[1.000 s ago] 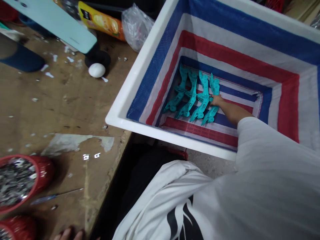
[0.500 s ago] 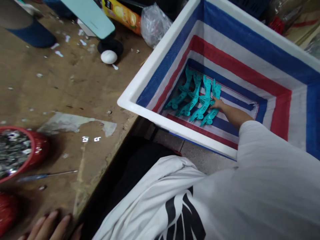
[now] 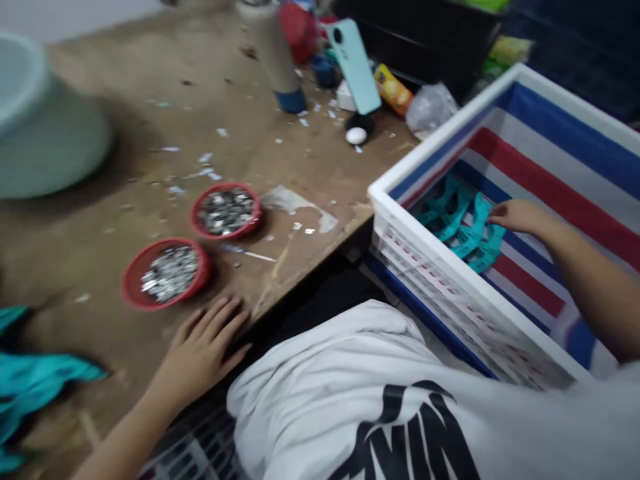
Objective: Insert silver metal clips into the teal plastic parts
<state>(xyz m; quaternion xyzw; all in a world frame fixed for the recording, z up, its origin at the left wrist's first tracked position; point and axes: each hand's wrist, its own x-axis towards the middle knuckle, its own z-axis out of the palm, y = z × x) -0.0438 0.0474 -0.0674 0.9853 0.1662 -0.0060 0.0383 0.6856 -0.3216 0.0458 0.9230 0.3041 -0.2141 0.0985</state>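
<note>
My left hand (image 3: 210, 340) rests flat at the table's edge, fingers spread, holding nothing. Close to it sit two red bowls, one (image 3: 131, 283) nearer and one (image 3: 255, 217) behind, both filled with small shiny metal pieces. A thin screwdriver (image 3: 250, 254) lies beside them. Inside the white crate (image 3: 425, 230), my right hand (image 3: 517, 217) hangs over a row of teal plastic clips (image 3: 475, 230). Its fingers point down loosely by the rightmost clips, with nothing visible held; blur hides whether they touch. More teal clips (image 3: 40, 383) lie on the table at far left.
A striped red, white and blue liner (image 3: 565, 167) covers the crate's inside. At the back stand a phone (image 3: 357, 67), a tumbler (image 3: 275, 53) and a crumpled plastic bag (image 3: 431, 110). A large pale green basin (image 3: 50, 133) occupies the left. Scraps litter the tabletop.
My view has swung left, bringing the basin, both bowls and the left-hand clips into sight. My right hand has drawn up slightly from the clips in the crate; my left stays on the table.
</note>
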